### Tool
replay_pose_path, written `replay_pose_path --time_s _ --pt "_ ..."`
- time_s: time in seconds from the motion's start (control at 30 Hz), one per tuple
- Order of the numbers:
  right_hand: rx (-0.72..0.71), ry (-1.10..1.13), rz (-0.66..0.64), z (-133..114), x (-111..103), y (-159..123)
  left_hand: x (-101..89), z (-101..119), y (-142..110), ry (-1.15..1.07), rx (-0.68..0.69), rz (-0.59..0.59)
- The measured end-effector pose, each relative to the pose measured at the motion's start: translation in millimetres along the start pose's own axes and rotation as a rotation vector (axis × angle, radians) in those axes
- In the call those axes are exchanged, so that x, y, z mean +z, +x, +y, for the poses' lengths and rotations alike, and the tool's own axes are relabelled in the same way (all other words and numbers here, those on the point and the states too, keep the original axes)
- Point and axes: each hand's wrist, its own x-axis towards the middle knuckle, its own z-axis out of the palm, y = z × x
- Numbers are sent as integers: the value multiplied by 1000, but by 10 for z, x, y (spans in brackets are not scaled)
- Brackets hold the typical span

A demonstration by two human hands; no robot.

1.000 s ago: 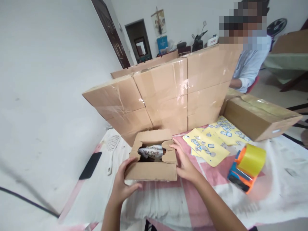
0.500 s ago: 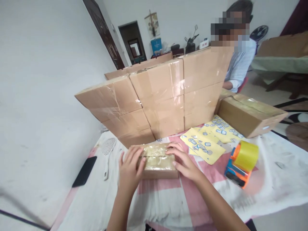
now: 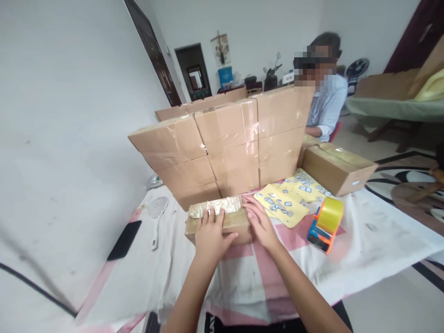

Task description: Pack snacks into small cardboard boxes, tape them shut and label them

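Note:
A small cardboard box (image 3: pixel 239 233) with shiny clear tape (image 3: pixel 215 206) along its top lies on the table in front of me. My left hand (image 3: pixel 214 233) rests flat on its top, fingers stretched over the tape's near edge and thumb pointing right. Against the right end of the box is my right hand (image 3: pixel 258 221), its fingers extended along the corner where the tape ends. Neither hand is wrapped round anything. To the right stands an orange and blue tape dispenser (image 3: pixel 322 231) with a yellowish roll.
A tall wall of taped boxes (image 3: pixel 232 143) stands behind. Yellow sheets with stickers (image 3: pixel 280 206) lie right of it, near another box (image 3: pixel 342 169). At left are a white skimmer (image 3: pixel 157 210) and a black phone (image 3: pixel 124 240). A person (image 3: pixel 328 101) sits beyond the boxes.
My left hand has moved from the box's left end onto its top. My right hand remains at the right end. The view has shifted, so surroundings appear displaced.

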Motion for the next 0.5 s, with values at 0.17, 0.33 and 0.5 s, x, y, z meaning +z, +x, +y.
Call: replay_pose_path --time_s 0.17,0.33,0.5 --pt "-24 -355 736 -73 -851 -529 62 -36 -149 -86 25 169" --pt "469 -178 912 179 -1751 -595 74 21 -289 -256 97 373" --pt "539 -9 512 274 -1779 -476 211 446 -539 -650 28 438"
